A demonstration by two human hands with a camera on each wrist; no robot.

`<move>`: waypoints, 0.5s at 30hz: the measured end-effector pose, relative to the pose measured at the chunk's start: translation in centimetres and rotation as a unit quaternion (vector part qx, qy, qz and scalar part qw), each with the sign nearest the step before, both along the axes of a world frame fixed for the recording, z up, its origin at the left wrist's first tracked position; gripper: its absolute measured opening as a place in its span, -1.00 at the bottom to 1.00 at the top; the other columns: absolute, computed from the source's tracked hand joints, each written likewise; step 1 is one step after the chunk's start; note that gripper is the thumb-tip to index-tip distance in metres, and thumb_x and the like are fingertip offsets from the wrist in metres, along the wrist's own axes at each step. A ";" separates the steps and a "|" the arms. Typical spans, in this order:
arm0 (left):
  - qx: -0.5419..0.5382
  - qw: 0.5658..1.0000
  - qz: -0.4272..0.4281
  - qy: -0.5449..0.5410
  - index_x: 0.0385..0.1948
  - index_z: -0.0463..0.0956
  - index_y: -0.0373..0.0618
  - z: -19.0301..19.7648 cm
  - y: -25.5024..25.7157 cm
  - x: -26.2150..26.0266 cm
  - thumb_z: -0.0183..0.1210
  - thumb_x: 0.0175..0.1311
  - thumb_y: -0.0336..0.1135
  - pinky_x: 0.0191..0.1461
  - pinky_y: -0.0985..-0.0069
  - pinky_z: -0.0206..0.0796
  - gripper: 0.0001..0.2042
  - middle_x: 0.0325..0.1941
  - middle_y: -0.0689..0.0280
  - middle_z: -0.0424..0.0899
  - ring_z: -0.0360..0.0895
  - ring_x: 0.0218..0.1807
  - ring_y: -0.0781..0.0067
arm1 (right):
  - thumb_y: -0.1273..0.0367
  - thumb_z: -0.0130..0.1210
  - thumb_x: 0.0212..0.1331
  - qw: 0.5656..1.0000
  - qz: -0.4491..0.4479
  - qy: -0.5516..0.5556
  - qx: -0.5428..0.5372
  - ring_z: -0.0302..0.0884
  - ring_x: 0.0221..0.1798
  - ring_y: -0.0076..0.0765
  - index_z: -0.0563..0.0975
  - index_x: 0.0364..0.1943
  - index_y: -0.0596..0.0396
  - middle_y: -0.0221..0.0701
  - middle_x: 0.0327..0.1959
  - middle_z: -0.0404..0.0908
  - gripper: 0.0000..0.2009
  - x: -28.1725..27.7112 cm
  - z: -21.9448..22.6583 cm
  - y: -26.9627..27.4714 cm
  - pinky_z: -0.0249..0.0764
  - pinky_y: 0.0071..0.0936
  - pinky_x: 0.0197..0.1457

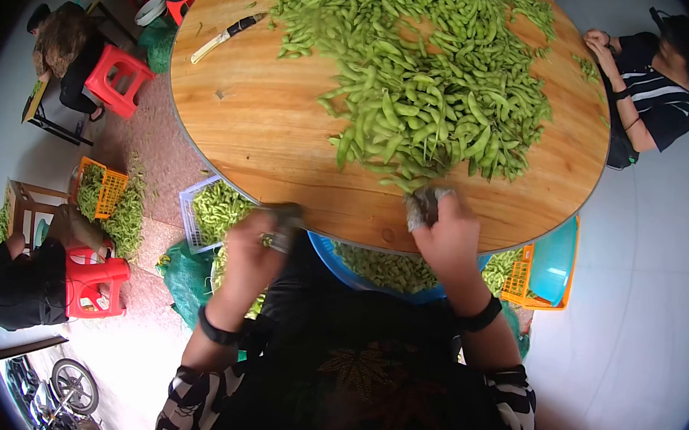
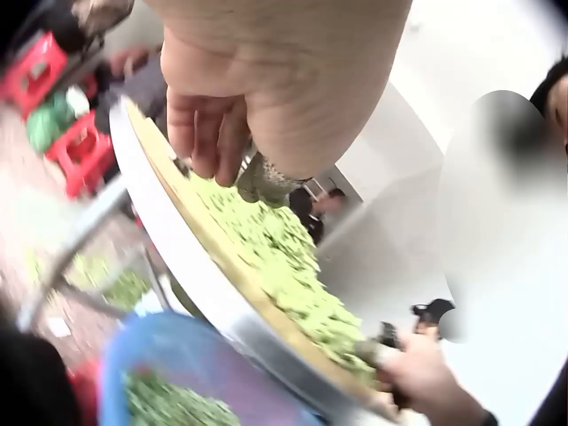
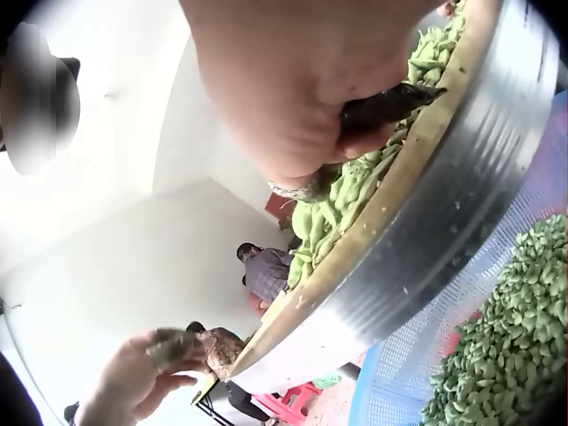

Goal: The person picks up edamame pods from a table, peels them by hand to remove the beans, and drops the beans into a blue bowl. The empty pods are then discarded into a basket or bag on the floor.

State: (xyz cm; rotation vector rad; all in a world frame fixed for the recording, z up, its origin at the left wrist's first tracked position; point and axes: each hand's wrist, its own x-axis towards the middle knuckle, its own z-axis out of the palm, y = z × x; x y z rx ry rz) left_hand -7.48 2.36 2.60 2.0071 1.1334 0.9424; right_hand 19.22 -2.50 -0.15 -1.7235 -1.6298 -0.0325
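Note:
Green soybean pods are heaped over a round wooden table. My right hand is at the near edge of the heap. It grips a small dark tool with a pointed end; the rest is hidden in the palm. Grey wrapping covers its thumb. My left hand, blurred, hovers by the table's near left edge, also with wrapped digits. In the right wrist view its fingers are loosely bent with nothing seen between them. A blue basin of green pods or beans stands below the table edge.
A knife lies on the table's left part. Crates of pods, one white and one orange, stand below. People sit around, one at the table's right. Red stools stand on the left.

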 end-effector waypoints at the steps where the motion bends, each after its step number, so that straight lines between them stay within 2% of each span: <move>1: -0.047 0.993 -0.090 -0.052 -0.17 0.58 -0.26 0.2 -0.4 1.8 0.14 0.20 -0.56 -0.13 0.47 0.46 -0.83 -0.25 0.18 0.67 0.63 -0.22 0.34 | 0.29 0.31 -0.04 1.000 0.003 -0.003 -0.001 0.55 -0.47 -0.04 0.53 -0.32 0.13 -0.25 -0.52 0.54 -0.73 -0.6 0.3 -0.7 0.48 -0.24 -0.46; 2: -0.198 0.964 -0.142 -0.110 -0.08 0.53 -0.26 -0.1 -0.8 3.4 0.06 0.33 -0.45 -0.17 0.53 0.44 -0.80 -0.25 0.25 0.67 0.60 -0.25 0.45 | 0.33 0.31 -0.08 0.999 0.019 0.028 0.001 0.54 -0.44 0.00 0.52 -0.31 0.14 -0.21 -0.48 0.55 -0.72 -1.4 0.6 -1.5 0.47 -0.21 -0.42; 4: -0.378 0.895 -0.163 -0.174 -0.02 0.51 -0.21 -1.5 -0.7 6.1 -0.01 0.41 -0.36 -0.21 0.58 0.41 -0.77 -0.23 0.33 0.67 0.57 -0.27 0.56 | 0.36 0.31 -0.11 0.998 0.037 0.058 0.004 0.53 -0.41 0.05 0.51 -0.31 0.15 -0.17 -0.44 0.55 -0.72 -2.6 0.8 -2.8 0.46 -0.18 -0.37; 5: -0.377 0.895 -0.161 -0.175 -0.02 0.51 -0.21 -1.3 -1.1 7.2 -0.01 0.41 -0.36 -0.21 0.58 0.41 -0.77 -0.23 0.33 0.67 0.57 -0.27 0.56 | 0.36 0.32 -0.12 0.996 0.053 0.069 -0.011 0.53 -0.40 0.06 0.52 -0.30 0.15 -0.17 -0.43 0.56 -0.71 -3.0 0.9 -3.4 0.47 -0.19 -0.38; 7: -0.488 0.805 -0.084 -0.327 -0.03 0.53 -0.12 -0.9 -1.4 8.8 -0.03 0.42 -0.32 -0.33 0.65 0.34 -0.78 -0.24 0.37 0.67 0.53 -0.36 0.64 | 0.37 0.33 -0.13 0.994 0.067 0.080 -0.023 0.53 -0.39 0.07 0.52 -0.29 0.15 -0.16 -0.41 0.56 -0.70 -3.0 1.0 -3.6 0.47 -0.21 -0.38; 8: -0.488 0.805 -0.085 -0.325 -0.03 0.53 -0.12 -1.1 -1.3 8.8 -0.03 0.42 -0.32 -0.33 0.65 0.34 -0.78 -0.24 0.37 0.67 0.53 -0.36 0.64 | 0.36 0.32 -0.08 0.994 0.079 0.066 -0.033 0.54 -0.43 -0.01 0.51 -0.27 0.16 -0.20 -0.44 0.55 -0.70 -2.8 1.0 -3.7 0.47 -0.24 -0.41; 10: -0.522 0.768 -0.067 -0.365 -0.07 0.55 -0.07 -1.5 -1.2 8.6 0.00 0.40 -0.34 -0.44 0.71 0.24 -0.81 -0.27 0.38 0.68 0.45 -0.47 0.70 | 0.34 0.31 -0.04 0.994 0.090 0.054 -0.043 0.55 -0.47 -0.08 0.51 -0.25 0.17 -0.24 -0.46 0.54 -0.70 -2.6 1.5 -3.9 0.47 -0.26 -0.44; 11: -0.523 0.768 -0.068 -0.362 -0.07 0.55 -0.07 -1.6 -1.0 8.3 0.00 0.40 -0.34 -0.44 0.71 0.24 -0.81 -0.27 0.38 0.68 0.45 -0.47 0.70 | 0.37 0.28 -0.01 0.979 0.098 0.162 -0.076 0.55 -0.45 -0.12 0.49 -0.19 0.21 -0.25 -0.47 0.53 -0.69 -2.7 2.2 -4.0 0.47 -0.29 -0.40; 12: -0.488 0.795 -0.069 -0.354 -0.09 0.55 -0.07 -1.7 -0.8 7.9 0.01 0.39 -0.35 -0.46 0.73 0.19 -0.82 -0.29 0.38 0.68 0.39 -0.52 0.72 | 0.39 0.25 0.02 0.952 0.106 0.267 -0.108 0.56 -0.43 -0.17 0.48 -0.14 0.24 -0.26 -0.48 0.52 -0.67 -2.8 2.6 -4.1 0.47 -0.33 -0.35; 13: -0.451 0.819 -0.070 -0.347 -0.11 0.55 -0.06 -1.7 -0.6 7.5 0.03 0.38 -0.36 -0.49 0.75 0.15 -0.84 -0.31 0.38 0.68 0.34 -0.56 0.73 | 0.39 0.25 0.02 0.951 0.105 0.268 -0.108 0.56 -0.43 -0.17 0.48 -0.14 0.24 -0.26 -0.48 0.52 -0.67 -2.4 2.1 -4.3 0.47 -0.33 -0.35; 15: -0.462 0.831 -0.070 -0.302 -0.10 0.55 -0.08 -1.2 -0.8 6.9 0.04 0.38 -0.37 -0.48 0.76 0.15 -0.84 -0.34 0.40 0.68 0.32 -0.56 0.75 | 0.45 0.17 0.08 0.949 0.125 0.251 -0.146 0.57 -0.29 -0.18 0.43 -0.01 0.31 -0.22 -0.39 0.54 -0.63 -1.4 1.5 -4.5 0.46 -0.34 -0.17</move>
